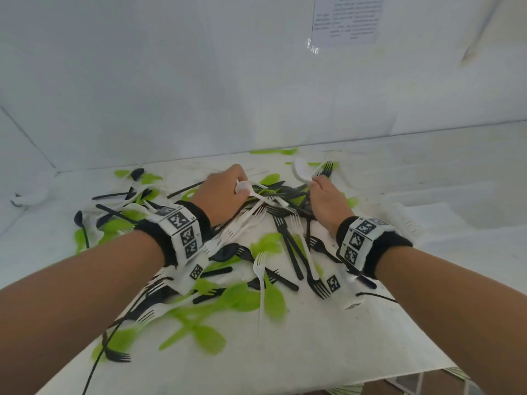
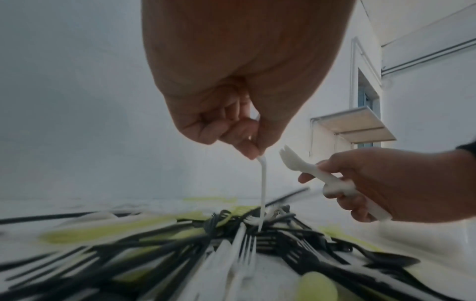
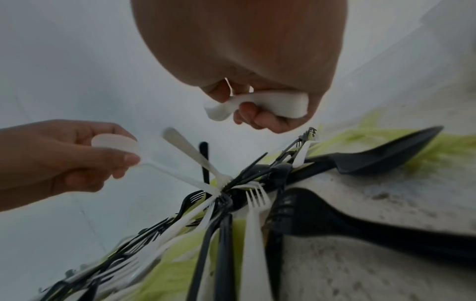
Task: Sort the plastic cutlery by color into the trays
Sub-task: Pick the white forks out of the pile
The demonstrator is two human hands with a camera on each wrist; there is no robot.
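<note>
A mixed pile of black, white and green plastic cutlery [image 1: 273, 223] lies spread over the white table [image 1: 356, 337]. My left hand [image 1: 241, 189] is over the pile's far middle and pinches a white spoon [image 1: 256, 195] near its bowl. The spoon's handle [image 2: 263, 183] runs down into the tangle. My right hand [image 1: 315, 181], just to the right, grips a stacked bundle of white cutlery [image 1: 302, 171]. From the right wrist the bundle [image 3: 270, 103] sits in the curled fingers, and the left hand [image 3: 123, 160] holds the spoon bowl [image 3: 115, 142]. No tray shows clearly.
A white wall rises right behind the table, with a printed sheet [image 1: 346, 18] taped on it. Green spoons [image 1: 245, 297] and black forks [image 1: 288, 246] cover the table between my wrists. A black cable [image 1: 94, 374] runs off the front left. The table's front edge [image 1: 370, 379] is near.
</note>
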